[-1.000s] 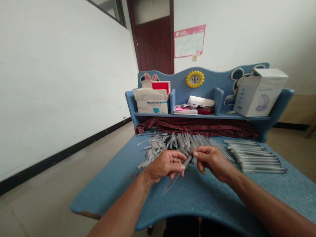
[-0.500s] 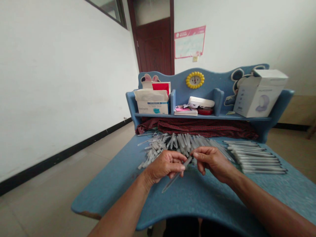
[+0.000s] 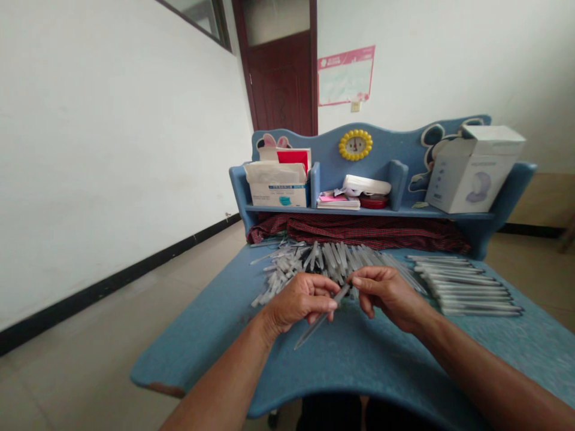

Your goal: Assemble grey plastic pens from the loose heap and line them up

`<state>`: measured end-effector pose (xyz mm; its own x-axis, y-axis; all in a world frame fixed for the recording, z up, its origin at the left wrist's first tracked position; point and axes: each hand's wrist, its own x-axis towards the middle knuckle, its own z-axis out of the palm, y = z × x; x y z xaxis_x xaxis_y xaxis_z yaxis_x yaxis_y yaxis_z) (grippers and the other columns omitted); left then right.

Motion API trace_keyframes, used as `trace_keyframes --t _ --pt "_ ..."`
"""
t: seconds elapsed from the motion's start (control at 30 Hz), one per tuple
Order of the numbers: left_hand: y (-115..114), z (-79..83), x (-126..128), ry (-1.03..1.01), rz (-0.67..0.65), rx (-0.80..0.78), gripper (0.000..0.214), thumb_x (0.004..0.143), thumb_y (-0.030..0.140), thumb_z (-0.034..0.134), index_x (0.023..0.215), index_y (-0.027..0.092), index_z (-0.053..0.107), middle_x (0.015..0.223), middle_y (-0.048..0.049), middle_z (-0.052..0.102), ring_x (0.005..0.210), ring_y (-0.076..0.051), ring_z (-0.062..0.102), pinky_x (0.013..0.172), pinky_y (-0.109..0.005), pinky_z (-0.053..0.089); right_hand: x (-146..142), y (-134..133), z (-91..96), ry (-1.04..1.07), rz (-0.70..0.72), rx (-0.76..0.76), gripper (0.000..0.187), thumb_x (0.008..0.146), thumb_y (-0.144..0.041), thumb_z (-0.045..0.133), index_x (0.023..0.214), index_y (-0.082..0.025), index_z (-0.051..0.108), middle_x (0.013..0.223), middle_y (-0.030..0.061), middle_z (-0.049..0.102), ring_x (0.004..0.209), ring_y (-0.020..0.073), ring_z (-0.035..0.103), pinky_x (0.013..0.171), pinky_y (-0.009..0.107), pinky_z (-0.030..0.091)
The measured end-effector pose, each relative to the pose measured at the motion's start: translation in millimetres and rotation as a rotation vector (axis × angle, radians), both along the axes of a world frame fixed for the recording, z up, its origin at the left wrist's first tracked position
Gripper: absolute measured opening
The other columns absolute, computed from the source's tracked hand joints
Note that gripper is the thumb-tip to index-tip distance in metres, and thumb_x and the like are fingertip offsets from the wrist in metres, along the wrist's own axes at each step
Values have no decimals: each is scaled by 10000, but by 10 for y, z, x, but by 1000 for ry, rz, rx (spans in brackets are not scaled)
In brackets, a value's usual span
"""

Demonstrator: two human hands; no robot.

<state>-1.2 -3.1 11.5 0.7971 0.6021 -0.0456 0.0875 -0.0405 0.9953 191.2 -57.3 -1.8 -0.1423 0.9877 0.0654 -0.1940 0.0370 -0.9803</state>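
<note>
Slender translucent plastic pen (image 3: 317, 328), pinched by its upper shaft in the fingers of the left hand (image 3: 299, 301), above the blue worktop (image 3: 215, 335); long axis oblique, from tapered free end at lower left up to the right hand (image 3: 386, 293). Right fingers narrowed at that upper end, actual grip too small to tell. Beyond, loose heap of clear plastic pens (image 3: 332, 257); rightward, row of dark-ended translucent pens (image 3: 467, 287).
</note>
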Motion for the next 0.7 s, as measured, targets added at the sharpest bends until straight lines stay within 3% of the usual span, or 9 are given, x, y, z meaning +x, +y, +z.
trace_keyframes --t 0.5,0.7 --pt "-16 33 -9 -3 7 -29 279 685 223 658 927 95 608 602 -26 647 344 -17 388 360 -148 252 39 26 -70 163 116 -53 254 719 -371 662 813 -141 607 441 -12 584 347 93 488 386 199 341" --pt "-16 37 -9 4 28 -28 283 673 218 668 919 97 596 593 -22 645 338 -19 391 352 -144 248 63 36 -64 202 88 -98 217 695 -316 676 801 -152 581 683 57 690 531 158 635 462 228 446"
